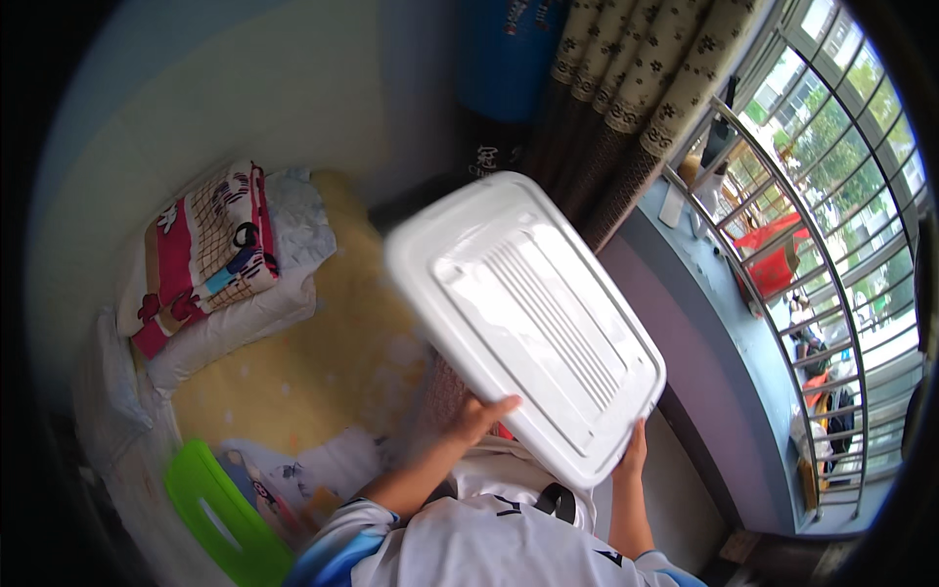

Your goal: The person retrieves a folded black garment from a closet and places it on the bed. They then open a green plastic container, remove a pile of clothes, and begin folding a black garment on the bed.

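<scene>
A white plastic storage-box lid (532,315) with raised ribs is held up, tilted, in front of my body. My left hand (480,418) grips its near left edge, the thumb lying over the rim. On the near right edge, my right hand (631,447) holds the rim, with its fingers mostly hidden behind the lid. Past my left arm, a bright green plastic lid or panel (227,513) with a pale slot rests at the edge of the bed. The lid covers part of what lies below it.
A bed with a yellow sheet (293,374) bears a folded patterned blanket (209,253) and a white pillow (235,323). Long curtains (623,95) hang beside a blue-and-black punching bag (506,66). At right, a metal railing (821,286) borders a windowsill (704,293) holding several items.
</scene>
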Demonstrator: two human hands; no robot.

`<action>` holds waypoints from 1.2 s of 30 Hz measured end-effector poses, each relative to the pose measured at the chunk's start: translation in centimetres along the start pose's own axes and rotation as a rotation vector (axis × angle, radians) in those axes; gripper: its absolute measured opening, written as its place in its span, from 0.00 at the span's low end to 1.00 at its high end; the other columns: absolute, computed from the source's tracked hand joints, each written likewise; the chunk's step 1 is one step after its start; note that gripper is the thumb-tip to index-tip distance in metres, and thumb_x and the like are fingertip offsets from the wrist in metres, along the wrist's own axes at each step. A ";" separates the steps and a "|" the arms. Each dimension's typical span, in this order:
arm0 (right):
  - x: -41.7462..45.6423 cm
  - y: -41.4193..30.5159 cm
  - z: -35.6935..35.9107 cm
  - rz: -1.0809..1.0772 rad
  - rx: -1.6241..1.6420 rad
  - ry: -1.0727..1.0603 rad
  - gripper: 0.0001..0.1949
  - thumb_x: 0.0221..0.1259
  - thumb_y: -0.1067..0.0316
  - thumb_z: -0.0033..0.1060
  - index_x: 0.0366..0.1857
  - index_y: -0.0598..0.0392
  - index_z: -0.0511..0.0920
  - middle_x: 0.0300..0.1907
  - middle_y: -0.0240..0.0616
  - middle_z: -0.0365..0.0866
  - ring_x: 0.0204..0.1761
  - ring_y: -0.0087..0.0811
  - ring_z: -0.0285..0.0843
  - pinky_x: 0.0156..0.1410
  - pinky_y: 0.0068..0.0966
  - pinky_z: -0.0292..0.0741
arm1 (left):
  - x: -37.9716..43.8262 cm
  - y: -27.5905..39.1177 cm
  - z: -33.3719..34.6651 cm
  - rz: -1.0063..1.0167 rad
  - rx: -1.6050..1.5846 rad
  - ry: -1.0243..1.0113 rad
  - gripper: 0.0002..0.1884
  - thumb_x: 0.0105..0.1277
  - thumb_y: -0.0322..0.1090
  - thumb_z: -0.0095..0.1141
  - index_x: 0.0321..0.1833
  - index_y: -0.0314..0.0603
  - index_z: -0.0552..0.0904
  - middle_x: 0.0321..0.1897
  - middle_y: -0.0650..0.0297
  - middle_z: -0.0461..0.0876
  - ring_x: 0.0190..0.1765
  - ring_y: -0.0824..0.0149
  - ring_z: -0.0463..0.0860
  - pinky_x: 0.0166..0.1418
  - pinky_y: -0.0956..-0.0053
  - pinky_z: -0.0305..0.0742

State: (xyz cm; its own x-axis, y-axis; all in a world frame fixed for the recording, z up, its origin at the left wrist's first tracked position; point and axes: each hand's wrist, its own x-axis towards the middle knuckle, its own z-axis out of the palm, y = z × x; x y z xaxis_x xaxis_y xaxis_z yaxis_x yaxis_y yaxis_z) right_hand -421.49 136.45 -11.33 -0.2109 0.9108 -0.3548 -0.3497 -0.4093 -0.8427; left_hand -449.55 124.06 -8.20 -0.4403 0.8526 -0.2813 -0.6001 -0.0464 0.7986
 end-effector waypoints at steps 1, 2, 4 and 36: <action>0.6 0.2 2.7 -0.009 -0.009 -0.055 0.22 0.71 0.54 0.39 0.59 0.59 0.66 0.57 0.42 0.71 0.57 0.33 0.71 0.61 0.30 0.69 | 0.2 -0.4 -4.2 -0.015 0.162 0.224 0.24 0.51 0.33 0.65 0.52 0.33 0.75 0.46 0.59 0.77 0.48 0.65 0.76 0.53 0.72 0.72; 2.1 1.7 2.3 0.024 0.043 -0.065 0.18 0.71 0.53 0.37 0.51 0.57 0.70 0.51 0.43 0.76 0.45 0.29 0.75 0.51 0.27 0.74 | -0.6 3.4 -5.6 -0.037 -0.130 0.267 0.24 0.53 0.35 0.63 0.52 0.34 0.74 0.47 0.59 0.77 0.49 0.63 0.77 0.55 0.69 0.72; 2.8 1.8 5.6 0.133 0.001 -0.264 0.19 0.72 0.51 0.36 0.47 0.58 0.70 0.40 0.45 0.80 0.25 0.23 0.71 0.31 0.20 0.72 | -3.1 8.1 -12.6 0.173 -0.399 0.447 0.23 0.60 0.42 0.54 0.56 0.36 0.72 0.49 0.56 0.77 0.51 0.57 0.77 0.55 0.60 0.72; 1.6 10.2 7.4 0.256 -0.737 -0.412 0.08 0.64 0.70 0.54 0.41 0.62 0.74 0.33 0.34 0.80 0.29 0.20 0.75 0.35 0.17 0.74 | 10.4 0.8 -21.6 0.051 0.651 0.172 0.16 0.58 0.29 0.59 0.50 0.36 0.78 0.43 0.60 0.82 0.45 0.69 0.81 0.52 0.78 0.73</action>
State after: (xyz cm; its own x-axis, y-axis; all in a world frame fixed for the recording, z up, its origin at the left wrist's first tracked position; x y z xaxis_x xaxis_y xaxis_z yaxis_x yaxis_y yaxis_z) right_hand -432.10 133.33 -17.47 -0.5645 0.6455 -0.5145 0.4013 -0.3301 -0.8544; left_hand -469.02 121.67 -22.00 -0.5901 0.7599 -0.2728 -0.0752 0.2847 0.9557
